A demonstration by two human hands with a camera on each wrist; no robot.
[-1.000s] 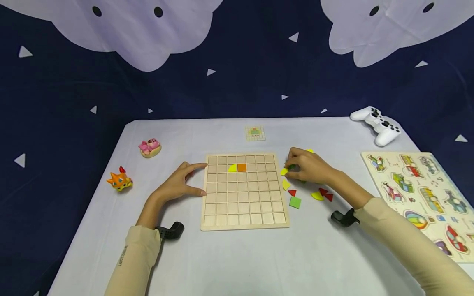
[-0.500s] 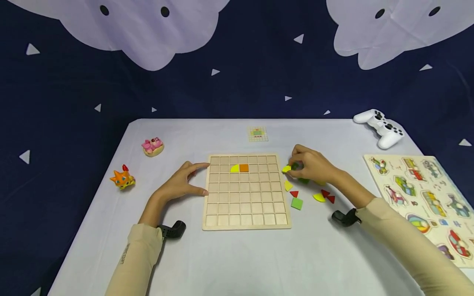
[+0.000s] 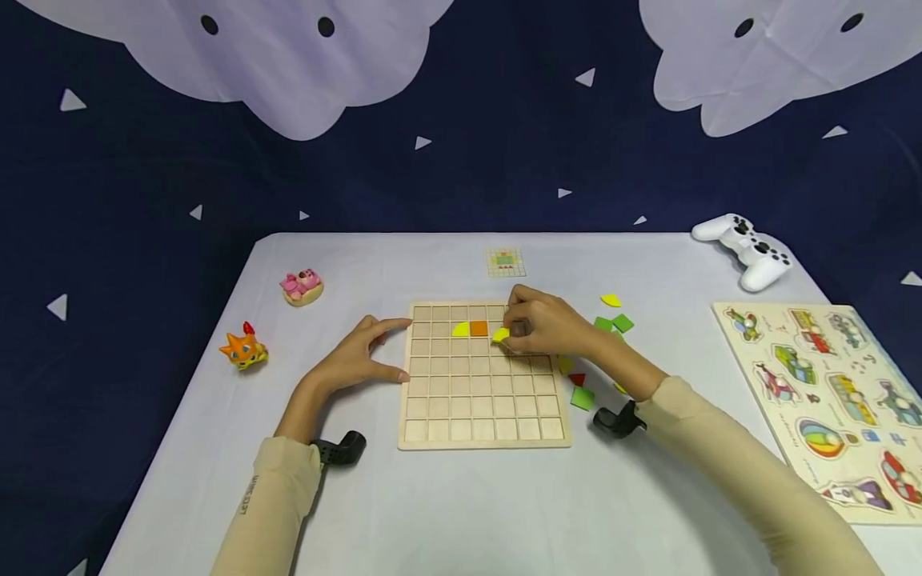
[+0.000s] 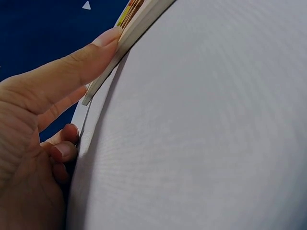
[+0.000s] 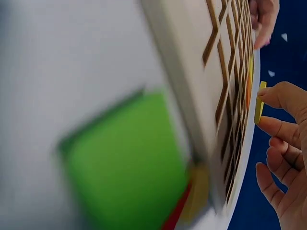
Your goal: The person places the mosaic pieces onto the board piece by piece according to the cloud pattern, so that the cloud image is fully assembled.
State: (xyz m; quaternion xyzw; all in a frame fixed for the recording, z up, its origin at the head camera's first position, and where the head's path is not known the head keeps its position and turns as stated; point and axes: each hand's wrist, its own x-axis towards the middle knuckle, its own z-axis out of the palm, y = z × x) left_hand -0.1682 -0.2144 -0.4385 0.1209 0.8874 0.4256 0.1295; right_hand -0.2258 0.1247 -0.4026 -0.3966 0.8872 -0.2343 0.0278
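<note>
A wooden grid board lies flat on the table. One yellow quarter-circle tile and an orange square tile sit side by side in its cells near the top. Over the board's upper right part, my right hand pinches another yellow tile between thumb and fingertip; in the right wrist view it is held on edge, apart from the grid. At the board's left edge, my left hand is spread, with thumb and index finger touching the rim.
Green tiles, a red tile and a yellow tile lie right of the board, partly behind the right arm. A pattern card lies beyond it. Two figurines stand left; a picture puzzle and white game controller lie right.
My right hand has moved left from the loose tiles to above the board, carrying a yellow tile. My left hand stays at the board's edge. The head view has shifted slightly.
</note>
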